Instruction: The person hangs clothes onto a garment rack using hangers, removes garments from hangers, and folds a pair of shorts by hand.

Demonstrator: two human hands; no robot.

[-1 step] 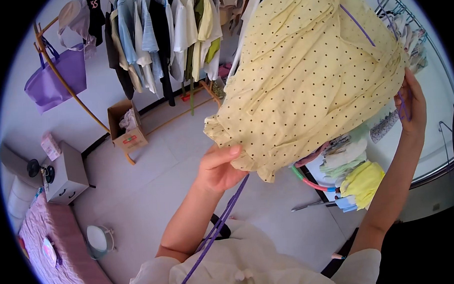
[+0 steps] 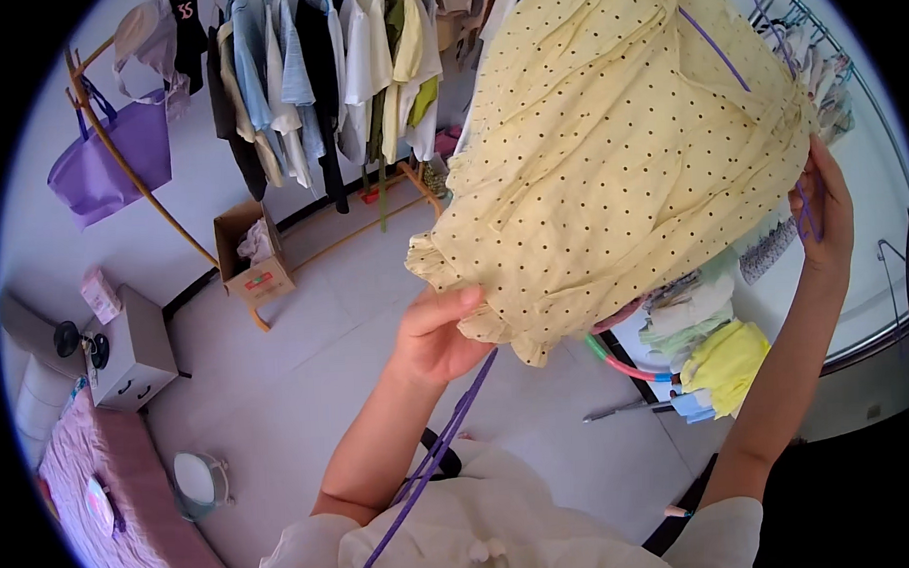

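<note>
A pale yellow garment (image 2: 621, 168) with small dark dots and a ruffled edge is spread in front of me. My left hand (image 2: 444, 334) pinches its ruffled corner, thumb on top. My right hand (image 2: 824, 206) grips the garment's far right side, with a thin purple loop (image 2: 808, 212) at the fingers. Across the upper part of the cloth runs a purple strip (image 2: 715, 47); its ends are hidden in the folds. Purple cords (image 2: 431, 460) stretch from beneath my left hand down to the lower edge; whether that hand holds them I cannot tell.
Clothes (image 2: 332, 78) hang on a wooden rack behind. Below stands a cardboard box (image 2: 256, 261). To the left are a purple bag (image 2: 110, 166), a grey cabinet (image 2: 136, 345), a pink-covered bed (image 2: 130, 466) and a stool (image 2: 199, 481). Folded clothes (image 2: 723, 365) lie at right.
The garment's ruffled corner and my left hand have shifted very slightly to the left. Both hands keep their hold.
</note>
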